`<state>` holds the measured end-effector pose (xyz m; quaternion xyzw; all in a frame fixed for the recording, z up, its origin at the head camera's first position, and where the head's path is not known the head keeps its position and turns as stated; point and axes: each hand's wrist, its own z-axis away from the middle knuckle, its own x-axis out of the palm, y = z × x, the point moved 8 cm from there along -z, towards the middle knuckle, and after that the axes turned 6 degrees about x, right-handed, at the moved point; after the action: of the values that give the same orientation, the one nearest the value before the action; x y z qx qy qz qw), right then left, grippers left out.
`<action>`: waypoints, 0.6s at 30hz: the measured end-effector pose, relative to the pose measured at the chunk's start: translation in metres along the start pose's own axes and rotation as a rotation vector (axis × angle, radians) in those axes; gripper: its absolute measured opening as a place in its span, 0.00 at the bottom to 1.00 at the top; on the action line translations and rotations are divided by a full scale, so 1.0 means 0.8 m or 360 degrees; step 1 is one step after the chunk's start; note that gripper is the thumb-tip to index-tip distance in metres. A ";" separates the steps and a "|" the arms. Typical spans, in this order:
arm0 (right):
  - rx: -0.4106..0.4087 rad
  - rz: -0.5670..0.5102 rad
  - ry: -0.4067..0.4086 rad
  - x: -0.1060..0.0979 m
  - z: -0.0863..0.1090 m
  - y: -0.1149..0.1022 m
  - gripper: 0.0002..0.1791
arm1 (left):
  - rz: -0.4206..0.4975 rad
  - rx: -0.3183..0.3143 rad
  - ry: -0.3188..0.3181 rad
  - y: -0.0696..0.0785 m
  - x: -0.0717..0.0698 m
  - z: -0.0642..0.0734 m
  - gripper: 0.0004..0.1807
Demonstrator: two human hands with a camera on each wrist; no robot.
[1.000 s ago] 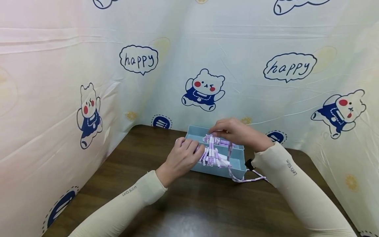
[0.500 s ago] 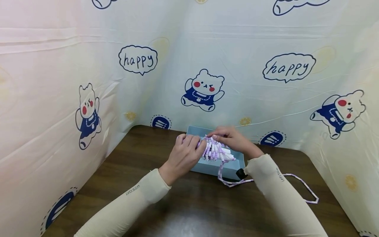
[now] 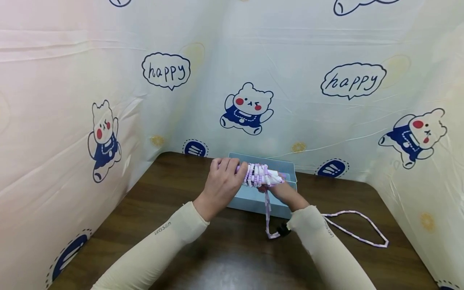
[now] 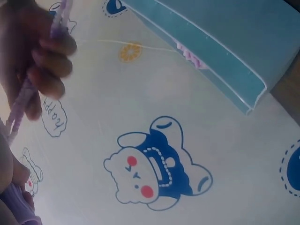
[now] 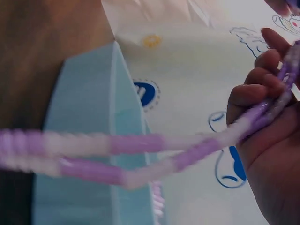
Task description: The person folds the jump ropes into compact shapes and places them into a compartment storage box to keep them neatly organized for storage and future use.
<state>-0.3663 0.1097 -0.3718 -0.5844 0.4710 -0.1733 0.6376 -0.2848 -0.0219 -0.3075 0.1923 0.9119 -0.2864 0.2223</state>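
Note:
A beaded jump rope [image 3: 257, 175] in purple and white is wound in several turns round its handles, close above the blue box. My left hand [image 3: 224, 181] grips this bundle at its left end; a purple handle [image 4: 21, 206] shows beside the fingers in the left wrist view. Under the bundle's right end, my right hand [image 3: 284, 193] is partly hidden by it. Its curled fingers [image 5: 253, 93] hold a doubled strand of the rope [image 5: 145, 140], plain in the right wrist view. From there the strand hangs down to the table and runs under the right forearm.
The light blue box [image 3: 261, 206] has a divider and stands at the table's back. Purple and white beads [image 4: 190, 55] show inside its far compartment. A loop of rope [image 3: 362, 237] lies on the brown table [image 3: 224, 249] at right. A printed curtain [image 3: 246, 48] encloses the table.
My right hand has passed from behind and above the bundle to beneath its right end, carrying the strand. The bundle has risen slightly. The rope loop at right has come into view.

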 end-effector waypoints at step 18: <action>0.0008 0.0065 -0.0107 0.042 0.037 -0.017 0.12 | -0.0122 -0.0201 -0.0063 -0.059 0.010 0.018 0.16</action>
<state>-0.3214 0.0970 -0.3766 -0.5785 0.4607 -0.1418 0.6580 -0.3098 -0.0650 -0.3012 0.1372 0.9303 -0.2403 0.2407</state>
